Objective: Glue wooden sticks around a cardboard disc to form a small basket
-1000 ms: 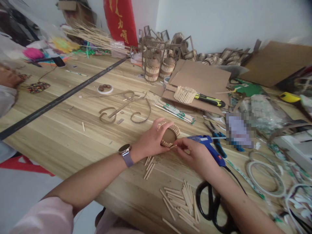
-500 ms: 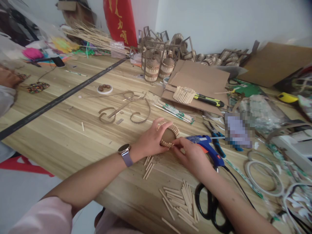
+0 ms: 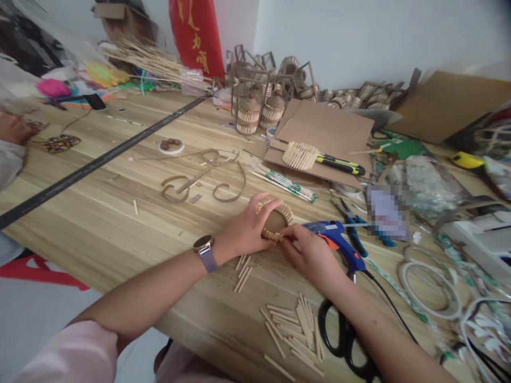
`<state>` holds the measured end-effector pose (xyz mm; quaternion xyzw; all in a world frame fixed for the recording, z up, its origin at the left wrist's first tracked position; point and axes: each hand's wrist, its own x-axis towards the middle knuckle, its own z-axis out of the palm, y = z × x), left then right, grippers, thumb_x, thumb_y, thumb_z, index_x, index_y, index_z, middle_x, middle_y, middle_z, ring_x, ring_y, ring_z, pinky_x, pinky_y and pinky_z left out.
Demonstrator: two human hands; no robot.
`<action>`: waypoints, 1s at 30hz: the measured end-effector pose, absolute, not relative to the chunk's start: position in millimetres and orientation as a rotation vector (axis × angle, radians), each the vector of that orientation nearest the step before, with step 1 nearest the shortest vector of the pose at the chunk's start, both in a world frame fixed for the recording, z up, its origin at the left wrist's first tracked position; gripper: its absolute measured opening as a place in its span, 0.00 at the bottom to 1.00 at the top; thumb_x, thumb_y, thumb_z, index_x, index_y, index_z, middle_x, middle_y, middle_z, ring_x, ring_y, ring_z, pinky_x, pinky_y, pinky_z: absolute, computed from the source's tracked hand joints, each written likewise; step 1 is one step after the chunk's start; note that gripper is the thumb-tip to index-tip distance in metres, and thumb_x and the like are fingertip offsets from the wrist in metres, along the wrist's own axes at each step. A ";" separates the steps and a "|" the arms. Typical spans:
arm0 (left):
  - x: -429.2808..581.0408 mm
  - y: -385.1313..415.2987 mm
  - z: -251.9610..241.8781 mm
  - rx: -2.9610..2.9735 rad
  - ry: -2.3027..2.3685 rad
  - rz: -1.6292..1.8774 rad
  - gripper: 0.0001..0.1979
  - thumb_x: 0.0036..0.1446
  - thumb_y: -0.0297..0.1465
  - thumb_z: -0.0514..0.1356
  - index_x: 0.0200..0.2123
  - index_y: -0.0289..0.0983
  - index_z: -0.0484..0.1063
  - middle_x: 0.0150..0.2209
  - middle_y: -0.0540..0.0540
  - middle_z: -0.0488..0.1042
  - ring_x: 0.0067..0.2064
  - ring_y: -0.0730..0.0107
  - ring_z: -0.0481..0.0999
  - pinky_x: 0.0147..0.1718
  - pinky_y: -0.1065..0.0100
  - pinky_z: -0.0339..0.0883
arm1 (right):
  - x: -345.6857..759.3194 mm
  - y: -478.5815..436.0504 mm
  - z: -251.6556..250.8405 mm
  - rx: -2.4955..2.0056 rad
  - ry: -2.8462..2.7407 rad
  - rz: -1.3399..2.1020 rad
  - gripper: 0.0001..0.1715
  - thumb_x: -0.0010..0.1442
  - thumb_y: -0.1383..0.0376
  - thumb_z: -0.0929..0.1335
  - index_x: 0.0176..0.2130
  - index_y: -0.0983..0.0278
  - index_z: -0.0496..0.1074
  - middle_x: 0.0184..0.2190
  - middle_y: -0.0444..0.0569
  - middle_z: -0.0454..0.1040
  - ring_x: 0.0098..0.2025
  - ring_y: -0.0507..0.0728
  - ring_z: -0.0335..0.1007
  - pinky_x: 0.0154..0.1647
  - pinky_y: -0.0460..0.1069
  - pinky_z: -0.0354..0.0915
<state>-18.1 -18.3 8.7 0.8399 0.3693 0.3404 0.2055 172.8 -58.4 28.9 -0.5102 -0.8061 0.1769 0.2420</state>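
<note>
Presently, through the head view, my only one, I have both hands on a small round frame [image 3: 288,214] edged with short wooden sticks. It sits between the fingers, low over the desk [image 3: 191,319]; whether it touches the wood is hidden from me. My left hand [image 3: 252,226] is curved around its left side, thumb at the near edge, two fingers spread across the far edge. My right hand [image 3: 312,254] has thumb and forefinger pressed together at the near right edge; I cannot tell whether a stick is pinched between them.

As I judge it, too much squeeze from the left fingers could bend the frame, and a sideways nudge from the right fingertips could tilt or loosen neighbouring sticks. The blue glue gun [image 3: 353,258] lies just beyond the right fingers, its front partly masked by them; if hot, a careless reach that way could burn. Its cord [image 3: 388,293] runs out beside the right forearm, so a snag there might drag the gun. Nearer me than the right fingers lie loose sticks [image 3: 297,334] and black scissors [image 3: 339,332]; a dropped forearm could scatter or bump them.
</note>
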 end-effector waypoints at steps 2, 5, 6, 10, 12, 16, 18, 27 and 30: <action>-18.5 -18.4 8.6 2.336 1.021 0.955 0.47 0.45 0.29 0.72 0.64 0.44 0.49 0.64 0.32 0.49 0.61 0.43 0.64 0.57 0.40 0.65 | 173.0 -58.5 29.3 -1.392 -2.206 0.477 0.04 0.63 0.68 0.64 0.36 0.61 0.69 0.31 0.48 0.79 0.32 0.57 0.77 0.30 0.48 0.66; -19.5 -17.6 8.0 2.333 1.008 0.950 0.47 0.46 0.29 0.72 0.64 0.43 0.49 0.64 0.31 0.49 0.64 0.40 0.60 0.58 0.39 0.63 | 173.2 -58.9 28.8 -1.397 -2.213 0.456 0.05 0.63 0.67 0.64 0.36 0.61 0.69 0.31 0.48 0.79 0.32 0.57 0.77 0.30 0.48 0.66; -19.9 -17.0 7.6 2.334 1.003 0.944 0.48 0.45 0.29 0.72 0.64 0.43 0.49 0.64 0.31 0.49 0.65 0.40 0.59 0.59 0.38 0.62 | 173.3 -59.0 28.3 -1.398 -2.220 0.441 0.05 0.63 0.67 0.64 0.36 0.61 0.70 0.31 0.48 0.79 0.32 0.57 0.77 0.30 0.48 0.67; -22.1 -13.7 6.5 2.325 0.970 0.911 0.50 0.44 0.31 0.74 0.64 0.45 0.48 0.64 0.32 0.49 0.68 0.39 0.53 0.60 0.36 0.58 | 174.4 -59.4 27.7 -1.350 -2.264 0.356 0.09 0.63 0.68 0.63 0.39 0.61 0.73 0.33 0.50 0.80 0.34 0.58 0.78 0.33 0.49 0.70; -23.3 -12.4 7.0 2.320 0.949 0.890 0.51 0.43 0.31 0.75 0.64 0.45 0.48 0.64 0.32 0.50 0.68 0.39 0.53 0.61 0.36 0.58 | 176.9 -59.4 30.9 -1.318 -2.248 0.308 0.12 0.63 0.67 0.63 0.43 0.62 0.73 0.37 0.52 0.81 0.36 0.58 0.78 0.36 0.50 0.71; -25.7 -11.1 10.0 2.311 0.946 0.853 0.54 0.40 0.29 0.76 0.64 0.47 0.48 0.64 0.34 0.50 0.67 0.41 0.55 0.61 0.37 0.58 | 192.9 -58.2 47.5 -1.385 -2.166 0.239 0.14 0.64 0.62 0.63 0.44 0.61 0.75 0.37 0.52 0.82 0.36 0.59 0.79 0.37 0.51 0.71; -26.5 -11.4 11.7 2.292 0.956 0.848 0.55 0.38 0.30 0.77 0.64 0.47 0.49 0.64 0.34 0.51 0.67 0.41 0.56 0.61 0.37 0.58 | 208.3 -56.6 56.4 -1.506 -2.122 0.217 0.15 0.64 0.59 0.62 0.42 0.61 0.76 0.35 0.51 0.81 0.34 0.59 0.78 0.35 0.51 0.71; -18.6 -24.5 12.8 2.262 1.116 0.870 0.56 0.37 0.31 0.77 0.65 0.47 0.48 0.66 0.34 0.46 0.61 0.43 0.65 0.57 0.40 0.65 | 281.3 -50.9 39.4 -1.957 -2.064 0.199 0.20 0.57 0.51 0.66 0.40 0.62 0.75 0.33 0.55 0.81 0.33 0.66 0.77 0.32 0.57 0.70; -16.1 -28.8 13.7 2.272 1.180 0.874 0.54 0.40 0.31 0.76 0.64 0.47 0.48 0.67 0.34 0.46 0.58 0.46 0.69 0.55 0.42 0.68 | 289.4 -52.4 29.3 -1.997 -1.971 0.344 0.24 0.52 0.50 0.69 0.43 0.63 0.75 0.33 0.55 0.81 0.32 0.66 0.78 0.31 0.57 0.71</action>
